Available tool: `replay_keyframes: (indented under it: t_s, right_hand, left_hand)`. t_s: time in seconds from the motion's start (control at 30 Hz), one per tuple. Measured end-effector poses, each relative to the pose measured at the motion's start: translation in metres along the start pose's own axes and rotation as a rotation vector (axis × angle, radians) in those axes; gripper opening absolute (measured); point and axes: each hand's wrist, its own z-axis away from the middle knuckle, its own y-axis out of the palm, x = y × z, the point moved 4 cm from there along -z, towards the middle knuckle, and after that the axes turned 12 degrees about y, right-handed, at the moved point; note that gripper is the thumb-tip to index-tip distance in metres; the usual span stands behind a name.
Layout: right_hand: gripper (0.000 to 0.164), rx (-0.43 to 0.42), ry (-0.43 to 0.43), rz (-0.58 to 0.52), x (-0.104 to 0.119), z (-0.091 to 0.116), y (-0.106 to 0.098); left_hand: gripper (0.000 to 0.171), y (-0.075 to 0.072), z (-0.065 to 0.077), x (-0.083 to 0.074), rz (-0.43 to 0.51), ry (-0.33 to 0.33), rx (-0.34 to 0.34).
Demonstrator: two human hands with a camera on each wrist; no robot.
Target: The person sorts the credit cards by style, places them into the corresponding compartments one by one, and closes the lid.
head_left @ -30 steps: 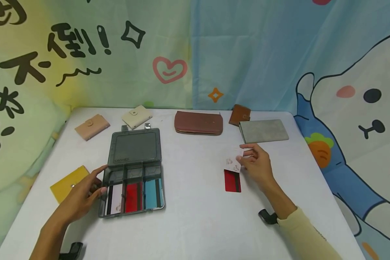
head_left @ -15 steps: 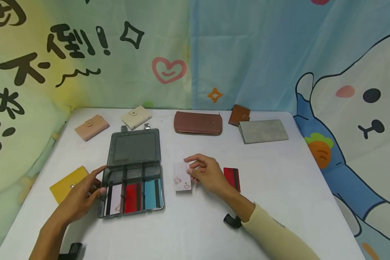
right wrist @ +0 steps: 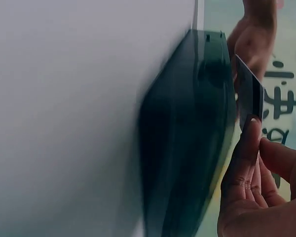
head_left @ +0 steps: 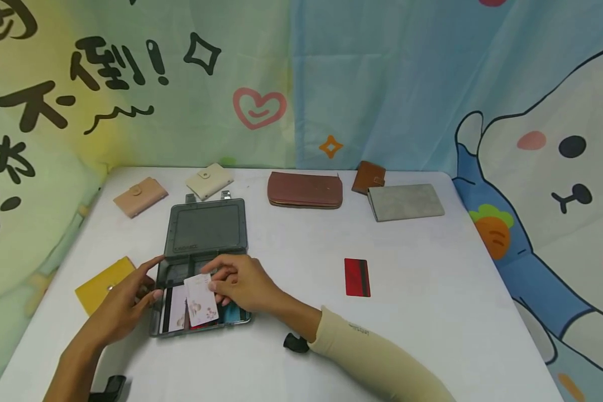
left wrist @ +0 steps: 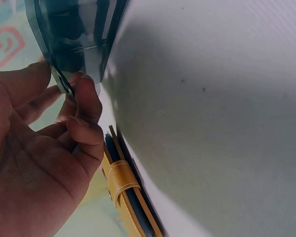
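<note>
An open dark grey plastic box [head_left: 207, 226], with its lid laid back, lies left of the table's middle. My left hand [head_left: 125, 293] grips its left edge between thumb and fingers; the left wrist view shows this hand [left wrist: 44, 143] at the box's edge [left wrist: 71, 37]. Pinched by my right hand [head_left: 243, 282] is a white card with a small floral print [head_left: 200, 301], tilted above the middle compartment. The right wrist view shows the same card [right wrist: 247, 94] from its edge, above the box rim. Another white card [head_left: 177, 310] sits in the left compartment, a blue one [head_left: 231, 314] in the right.
A red card with a dark stripe [head_left: 357, 277] lies on the right of the white table [head_left: 301, 357]. A yellow wallet [head_left: 97, 285] is beside my left hand. Along the back are pink [head_left: 140, 197], cream [head_left: 209, 180], maroon [head_left: 305, 190], brown [head_left: 369, 177] and grey [head_left: 406, 202] wallets.
My right hand has carried the white card leftward from above the red card, across the table, to above the box. My left hand has stayed at the box's edge.
</note>
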Motion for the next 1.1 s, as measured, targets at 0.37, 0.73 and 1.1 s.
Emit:
replay_keyframes:
  t_s: [0.37, 0.73, 1.1]
  right_hand:
    - [0.031, 0.054, 0.083, 0.015, 0.010, -0.027, 0.037]
    - [0.032, -0.118, 0.020, 0.195, -0.003, 0.010, -0.035]
    - [0.046, -0.383, 0.244, 0.407, -0.047, 0.088, -0.154]
  left_hand:
    - [0.068, 0.000, 0.002, 0.002, 0.026, 0.016, -0.007]
    - [0.070, 0.001, 0.000, 0.001, 0.015, 0.015, 0.001]
    - [0.071, 0.001, 0.000, 0.003, 0.038, 0.004, 0.003]
